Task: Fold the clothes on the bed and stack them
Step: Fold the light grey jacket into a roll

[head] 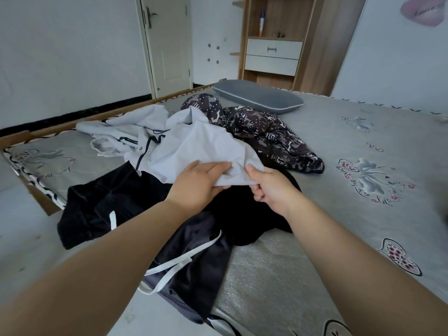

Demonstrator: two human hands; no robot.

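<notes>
Key relation: the pale grey hoodie (194, 144) runs away from the fingers toward the far left corner of the bed (339, 132) — its long axis goes from the held hem up to the hood and sleeve beyond.
Nearer hand: both hands sit on the same near hem, just beside each other; the right hand (271, 187) has the corner, the left hand (201, 180) the stretch next to it.
Left fingers: laid fairly straight on top of the cloth, thumb tucked under the edge — pinching the hem between them.
Right fingers: curled, thumb on top, pinching the hem corner.
Where the hoodie is: lifted at the near edge, the rest draped over the heap on the left half of the bed, dark drawcord and zip showing.
How it looks: thin, soft, creased, bunched rather than flat; likely to sag and slide when raised.
Under the fingers: black trousers (109, 202) and dark shorts (194, 258) with white drawstrings, hanging off the near edge.
Beyond the fingers: a camouflage-print garment (266, 132), crumpled, touching the hoodie; a grey pillow (259, 95) farther on.
Judgement: the folding looks barely begun; nothing is stacked yet, and the hoodie needs pulling clear and spreading flat.
</notes>
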